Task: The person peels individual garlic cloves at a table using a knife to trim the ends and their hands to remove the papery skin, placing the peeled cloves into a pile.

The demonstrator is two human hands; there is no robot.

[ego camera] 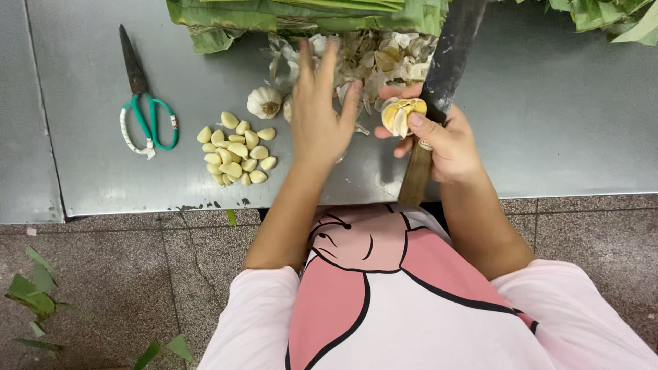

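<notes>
The garlic bulb (402, 115), partly broken open with yellow cloves showing, sat just right of centre at the top of the view, pinched between the thumb and fingers of the right hand (439, 140). That same hand also gripped the wooden handle of a big cleaver (444, 75), whose dark blade ran up toward 12 o'clock and out of frame. At 9 o'clock from the bulb, the left hand (321, 113) hovered palm down with fingers spread wide, holding nothing, its fingertips over the heap of papery skins (384, 58). Further toward 9 o'clock lay a whole garlic head (264, 102), and at 8 o'clock a tidy cluster of peeled cloves (237, 149) on the steel table (562, 123). Way out at 9 o'clock rested scissors (142, 103) with green handles, blades pointing to 12. Folded green leaves (288, 17) were stacked along the table's far edge, at 11 o'clock from the bulb.
</notes>
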